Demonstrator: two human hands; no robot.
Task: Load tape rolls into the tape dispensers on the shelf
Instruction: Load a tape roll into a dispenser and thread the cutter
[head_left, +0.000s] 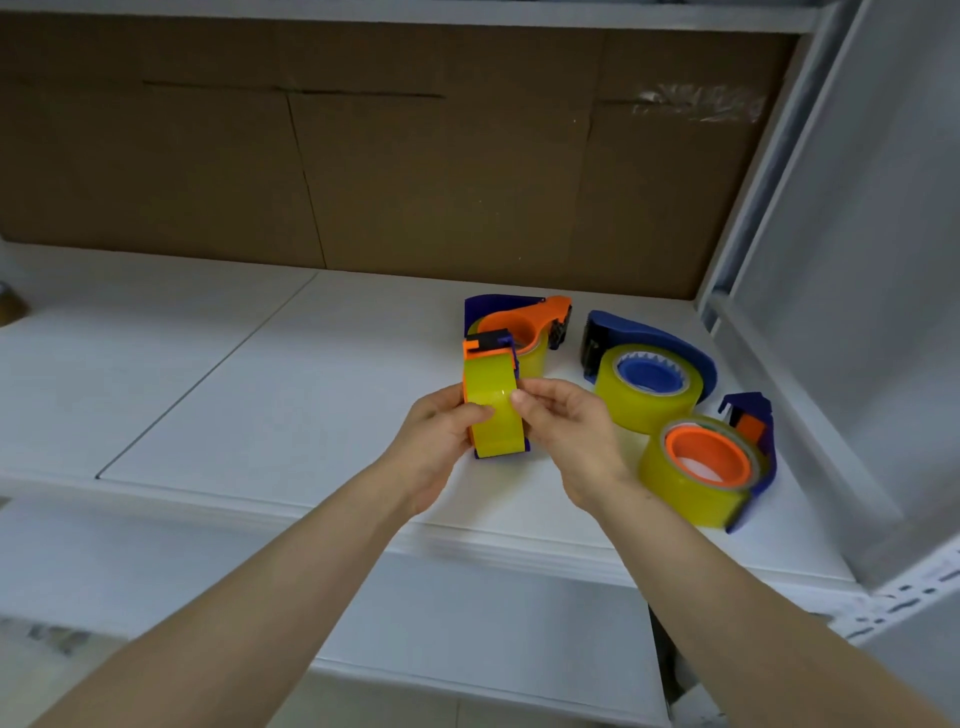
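I hold an orange-and-blue tape dispenser (488, 349) with a yellowish tape roll (492, 410) in it, upright above the white shelf (260, 374). My left hand (441, 441) grips its left side, thumb across the roll. My right hand (566, 431) pinches the roll's right edge with thumb and fingertips. Three more dispensers with rolls lie on the shelf: an orange-topped dispenser (524, 322) just behind, a blue dispenser (649, 379) to the right, and an orange-cored dispenser (706, 467) at the front right.
Brown cardboard (395, 166) lines the back of the shelf. A grey metal upright and side panel (841, 312) close off the right. A lower shelf board (467, 649) lies below my forearms. The shelf's left half is bare white board.
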